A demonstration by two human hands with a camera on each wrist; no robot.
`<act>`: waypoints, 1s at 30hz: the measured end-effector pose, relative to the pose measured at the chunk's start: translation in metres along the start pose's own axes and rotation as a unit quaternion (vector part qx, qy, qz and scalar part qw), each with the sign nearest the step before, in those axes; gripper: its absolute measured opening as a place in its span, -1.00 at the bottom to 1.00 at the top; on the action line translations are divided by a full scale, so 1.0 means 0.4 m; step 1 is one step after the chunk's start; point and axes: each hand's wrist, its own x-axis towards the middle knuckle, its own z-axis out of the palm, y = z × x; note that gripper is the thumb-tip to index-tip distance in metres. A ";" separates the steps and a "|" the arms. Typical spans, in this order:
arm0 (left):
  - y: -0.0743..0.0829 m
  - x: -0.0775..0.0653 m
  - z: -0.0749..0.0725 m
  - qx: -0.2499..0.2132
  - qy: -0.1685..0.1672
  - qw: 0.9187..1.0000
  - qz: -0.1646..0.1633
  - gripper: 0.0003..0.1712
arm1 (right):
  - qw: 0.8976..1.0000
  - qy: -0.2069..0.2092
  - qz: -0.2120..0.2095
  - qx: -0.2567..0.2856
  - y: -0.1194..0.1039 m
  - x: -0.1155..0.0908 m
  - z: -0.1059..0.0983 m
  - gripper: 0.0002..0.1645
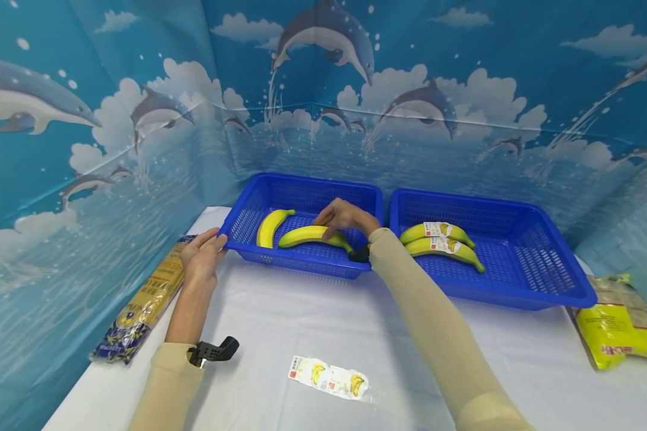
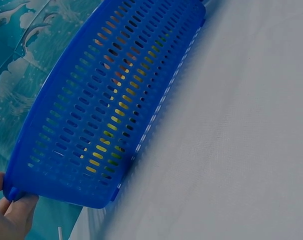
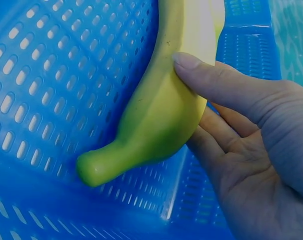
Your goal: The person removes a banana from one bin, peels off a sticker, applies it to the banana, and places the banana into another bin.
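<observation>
My left hand pinches the front left corner of the rim of the left blue basket, thumb on one side and fingers on the other in the left wrist view. Inside that basket, my right hand holds a yellow banana with greenish ends. The right wrist view has the thumb on one face of this banana and the fingers behind it, its stem pointing down and left. A second banana lies at the basket's left side. No label shows on either one.
To the right stands another blue basket with two labelled bananas. A strip of banana stickers lies on the white table. Packed spaghetti is at the left edge, a yellow bag at the right. Dolphin-print curtains enclose the table.
</observation>
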 end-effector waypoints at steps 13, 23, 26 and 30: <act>0.003 -0.009 -0.002 0.003 -0.012 1.000 0.008 -0.41 | 1.000 0.017 -0.010 -0.023 0.002 -0.005 -0.009 -0.49; 0.001 -0.005 -0.002 -0.003 -0.008 1.000 0.000 -0.44 | 0.999 0.035 -0.022 -0.011 -0.021 -0.031 -0.034 -0.46; 0.001 -0.004 -0.001 -0.004 -0.002 1.000 -0.004 -0.45 | 0.999 0.036 -0.030 -0.010 -0.037 -0.038 -0.042 -0.44; 0.001 -0.004 0.001 0.003 0.004 1.000 -0.010 -0.45 | 0.997 0.039 -0.058 -0.018 -0.061 -0.050 -0.053 -0.44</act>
